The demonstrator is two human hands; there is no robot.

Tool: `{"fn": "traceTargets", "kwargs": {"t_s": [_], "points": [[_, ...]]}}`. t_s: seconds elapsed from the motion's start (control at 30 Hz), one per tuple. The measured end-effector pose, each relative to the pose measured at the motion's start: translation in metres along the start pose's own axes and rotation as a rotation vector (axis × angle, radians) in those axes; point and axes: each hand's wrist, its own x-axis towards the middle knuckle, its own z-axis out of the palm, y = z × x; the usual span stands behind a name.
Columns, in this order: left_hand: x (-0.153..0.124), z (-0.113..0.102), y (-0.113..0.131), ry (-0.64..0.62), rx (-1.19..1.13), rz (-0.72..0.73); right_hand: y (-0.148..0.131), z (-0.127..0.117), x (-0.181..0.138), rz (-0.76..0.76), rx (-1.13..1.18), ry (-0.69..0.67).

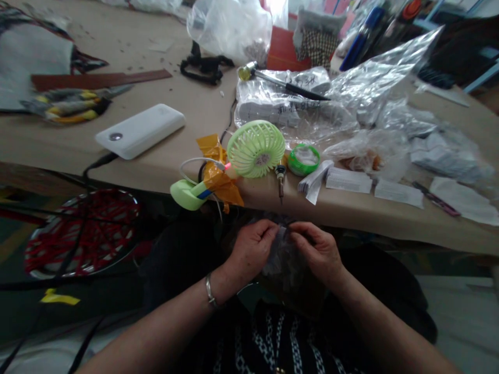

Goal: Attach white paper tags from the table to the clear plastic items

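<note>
Over the lap, just below the table's edge, both hands pinch the top of a clear plastic bag [286,265]. Pale pieces show through its film, too dim to name. My left hand [255,244], with a bracelet at the wrist, closes thumb and fingers on the bag's left side. Opposite it, my right hand [317,249] is closed on the right side, its fingertips close to the left ones. A soldering iron [280,184] points down over the table edge above the hands. Beside it stands a light green fan [256,149], fixed with orange tape [220,179].
A green round tin [304,159] and paper slips [348,179] lie along the table edge [265,200]. Left are a white power bank [142,130] and pliers [78,106]. A hammer [288,85] rests on plastic packs. A red-strapped stool [81,234] stands below.
</note>
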Motion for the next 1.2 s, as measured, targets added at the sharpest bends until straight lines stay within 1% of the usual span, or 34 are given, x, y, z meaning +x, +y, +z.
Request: {"fn": "traceTargets", "kwargs": {"t_s": [0.13, 0.27, 0.37, 0.47, 0.6, 0.7, 0.83, 0.93, 1.03, 1.2], "points": [[0.006, 0.013, -0.025, -0.042, 0.102, -0.079, 0.046, -0.019, -0.031, 0.15, -0.068, 0.063], [0.019, 0.034, -0.054, -0.101, 0.139, -0.136, 0.096, -0.032, -0.06, 0.288, -0.154, 0.112], [0.029, 0.048, -0.072, -0.187, 0.161, -0.17, 0.122, -0.026, -0.068, 0.328, -0.188, 0.092], [0.033, 0.053, -0.079, -0.234, 0.196, -0.197, 0.136, -0.015, -0.066, 0.322, -0.2, 0.022], [0.028, 0.048, -0.075, -0.277, 0.207, -0.196, 0.142, -0.006, -0.068, 0.292, -0.233, -0.08], [0.019, 0.047, -0.072, -0.279, 0.212, -0.191, 0.144, -0.007, -0.074, 0.267, -0.285, -0.129], [0.01, 0.05, -0.07, -0.29, 0.229, -0.154, 0.144, -0.01, -0.078, 0.237, -0.388, -0.161], [0.007, 0.052, -0.072, -0.313, 0.266, -0.118, 0.138, -0.012, -0.082, 0.215, -0.472, -0.197], [0.005, 0.048, -0.077, -0.345, 0.333, -0.1, 0.128, -0.011, -0.092, 0.196, -0.557, -0.262], [-0.004, 0.033, -0.088, -0.375, 0.466, -0.073, 0.118, -0.001, -0.109, 0.15, -0.658, -0.446]]}}
